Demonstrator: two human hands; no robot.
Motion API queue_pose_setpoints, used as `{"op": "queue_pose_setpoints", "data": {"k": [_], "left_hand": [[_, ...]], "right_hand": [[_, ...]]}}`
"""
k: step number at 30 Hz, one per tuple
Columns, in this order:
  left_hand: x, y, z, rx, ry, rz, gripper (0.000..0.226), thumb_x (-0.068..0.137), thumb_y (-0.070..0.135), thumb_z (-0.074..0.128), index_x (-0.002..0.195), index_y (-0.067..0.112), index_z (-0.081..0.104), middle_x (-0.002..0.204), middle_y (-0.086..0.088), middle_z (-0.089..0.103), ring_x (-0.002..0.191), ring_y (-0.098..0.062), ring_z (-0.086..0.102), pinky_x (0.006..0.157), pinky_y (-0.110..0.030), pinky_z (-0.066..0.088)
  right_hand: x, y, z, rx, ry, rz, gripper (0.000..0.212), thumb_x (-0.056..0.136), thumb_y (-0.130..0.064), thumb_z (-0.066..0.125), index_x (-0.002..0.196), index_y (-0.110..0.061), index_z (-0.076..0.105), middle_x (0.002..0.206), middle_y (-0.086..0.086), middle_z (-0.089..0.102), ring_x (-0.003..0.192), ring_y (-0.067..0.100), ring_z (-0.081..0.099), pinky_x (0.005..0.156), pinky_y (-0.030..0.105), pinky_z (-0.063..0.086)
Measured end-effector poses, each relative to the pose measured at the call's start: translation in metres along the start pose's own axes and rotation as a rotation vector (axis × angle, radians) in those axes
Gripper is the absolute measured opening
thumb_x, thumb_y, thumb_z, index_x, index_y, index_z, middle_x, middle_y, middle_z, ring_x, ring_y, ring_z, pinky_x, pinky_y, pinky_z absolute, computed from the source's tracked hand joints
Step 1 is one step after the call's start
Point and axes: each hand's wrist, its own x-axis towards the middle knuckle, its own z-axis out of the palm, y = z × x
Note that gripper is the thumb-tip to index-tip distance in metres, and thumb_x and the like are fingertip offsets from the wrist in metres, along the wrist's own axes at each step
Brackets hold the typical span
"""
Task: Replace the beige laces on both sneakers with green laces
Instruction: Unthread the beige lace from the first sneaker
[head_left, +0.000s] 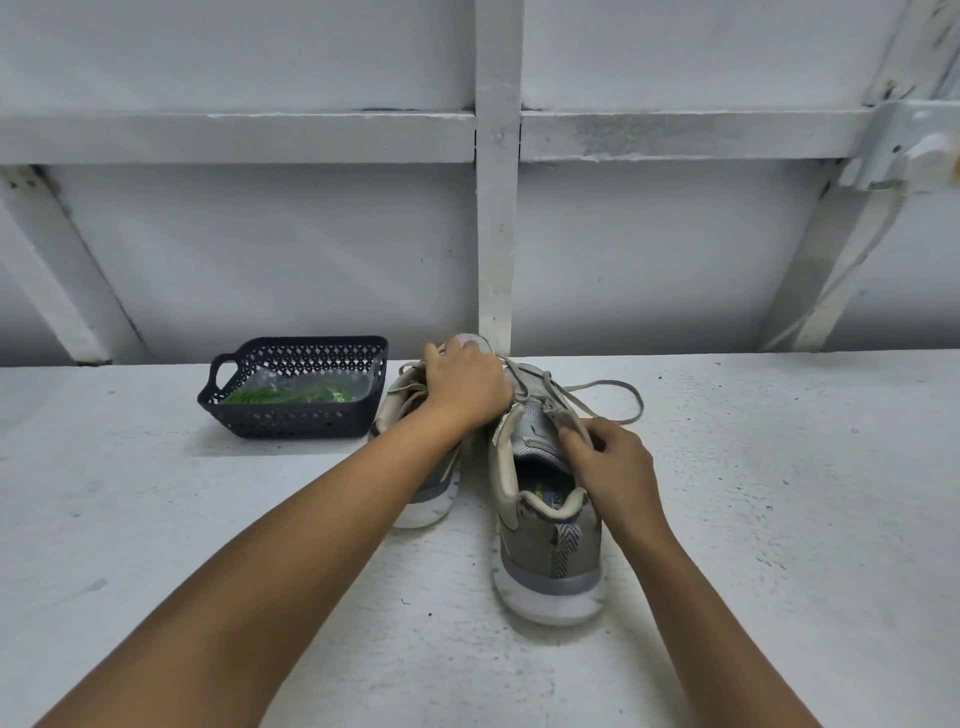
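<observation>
Two grey sneakers are recorded side by side on the white surface (779, 493), heels toward the camera. The left hand (467, 387) is laid over the forefoot of the right sneaker (550, 540), fingers curled down around it. The right hand (610, 467) is closed in a pinch on the beige lace (641, 402) by the tongue; a loose loop trails to the right. The left sneaker (434, 493) is partly hidden by the forearm. The green laces (280, 396) are noted in the dark basket (291, 421), just left of the sneakers.
</observation>
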Motion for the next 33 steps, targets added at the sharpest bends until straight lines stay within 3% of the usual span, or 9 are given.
{"op": "queue_pose_setpoints", "data": {"k": [4,7,10,14,17,21,24,30,33], "left_hand": [[0.003,0.004,-0.003,-0.113,-0.036,-0.029,0.021,0.091,0.032,0.050,0.095,0.021,0.067,0.107,0.000,0.064,0.115,-0.027,0.047,0.096,-0.045,0.025],[0.007,-0.002,-0.013,-0.385,0.072,-0.167,0.025,0.093,0.030,0.050,0.090,0.019,0.071,0.096,0.002,0.067,0.107,-0.027,0.053,0.092,-0.044,0.024],[0.013,-0.012,-0.021,-0.571,0.177,-0.278,0.032,0.095,0.039,0.046,0.092,0.020,0.073,0.100,-0.001,0.069,0.108,-0.030,0.054,0.095,-0.046,0.024],[0.009,-0.010,-0.018,-0.361,-0.023,-0.174,0.042,0.089,0.057,0.048,0.098,0.023,0.071,0.115,-0.003,0.061,0.121,-0.030,0.044,0.102,-0.053,0.023],[0.004,-0.001,-0.008,-0.217,-0.142,-0.054,0.032,0.089,0.049,0.053,0.104,0.025,0.070,0.126,-0.002,0.055,0.129,-0.031,0.035,0.104,-0.060,0.017],[0.003,0.002,-0.004,-0.246,-0.069,-0.097,0.019,0.092,0.030,0.053,0.097,0.023,0.070,0.111,0.003,0.063,0.125,-0.029,0.040,0.106,-0.061,0.016],[0.005,0.000,-0.008,-0.427,0.042,-0.214,0.023,0.095,0.024,0.043,0.102,0.022,0.065,0.107,0.001,0.065,0.117,-0.027,0.049,0.106,-0.057,0.015],[0.012,-0.008,-0.023,-0.813,0.281,-0.390,0.026,0.101,0.024,0.032,0.109,0.013,0.054,0.106,-0.008,0.066,0.100,-0.029,0.057,0.095,-0.039,0.030],[0.011,-0.011,-0.038,-1.173,0.268,-0.324,0.016,0.099,0.019,0.040,0.098,0.011,0.054,0.094,-0.007,0.068,0.078,-0.023,0.059,0.069,-0.028,0.045]], "right_hand": [[0.000,0.000,0.000,0.006,0.005,0.004,0.010,0.089,-0.031,0.058,0.082,-0.027,0.065,0.076,-0.012,0.063,0.073,-0.001,0.055,0.058,0.015,0.036],[0.001,0.000,0.000,0.005,0.000,0.010,0.011,0.089,-0.033,0.058,0.083,-0.027,0.065,0.076,-0.012,0.064,0.073,-0.001,0.055,0.057,0.015,0.036],[0.001,0.002,0.000,0.010,-0.001,0.016,0.013,0.089,-0.034,0.058,0.084,-0.025,0.066,0.078,-0.011,0.064,0.074,0.000,0.056,0.058,0.017,0.036],[0.000,0.001,0.001,0.007,0.001,0.010,0.012,0.089,-0.033,0.058,0.081,-0.027,0.065,0.075,-0.014,0.063,0.073,-0.001,0.055,0.058,0.017,0.037],[0.001,0.000,0.000,-0.002,-0.003,0.010,0.012,0.089,-0.032,0.058,0.080,-0.026,0.064,0.075,-0.013,0.063,0.072,0.000,0.055,0.058,0.017,0.037],[0.000,0.001,0.000,-0.006,-0.005,0.013,0.012,0.088,-0.030,0.057,0.081,-0.025,0.065,0.075,-0.011,0.064,0.073,0.002,0.056,0.058,0.019,0.038],[0.001,0.001,0.000,-0.002,-0.008,0.012,0.011,0.089,-0.032,0.058,0.081,-0.027,0.064,0.075,-0.013,0.063,0.073,0.000,0.055,0.057,0.018,0.037],[0.001,0.000,0.000,0.004,-0.008,0.005,0.012,0.089,-0.032,0.058,0.081,-0.026,0.065,0.075,-0.012,0.063,0.072,0.001,0.056,0.057,0.018,0.038],[0.002,0.000,-0.001,-0.007,-0.030,-0.009,0.010,0.089,-0.033,0.058,0.083,-0.027,0.064,0.077,-0.012,0.063,0.077,0.007,0.058,0.060,0.018,0.039]]}}
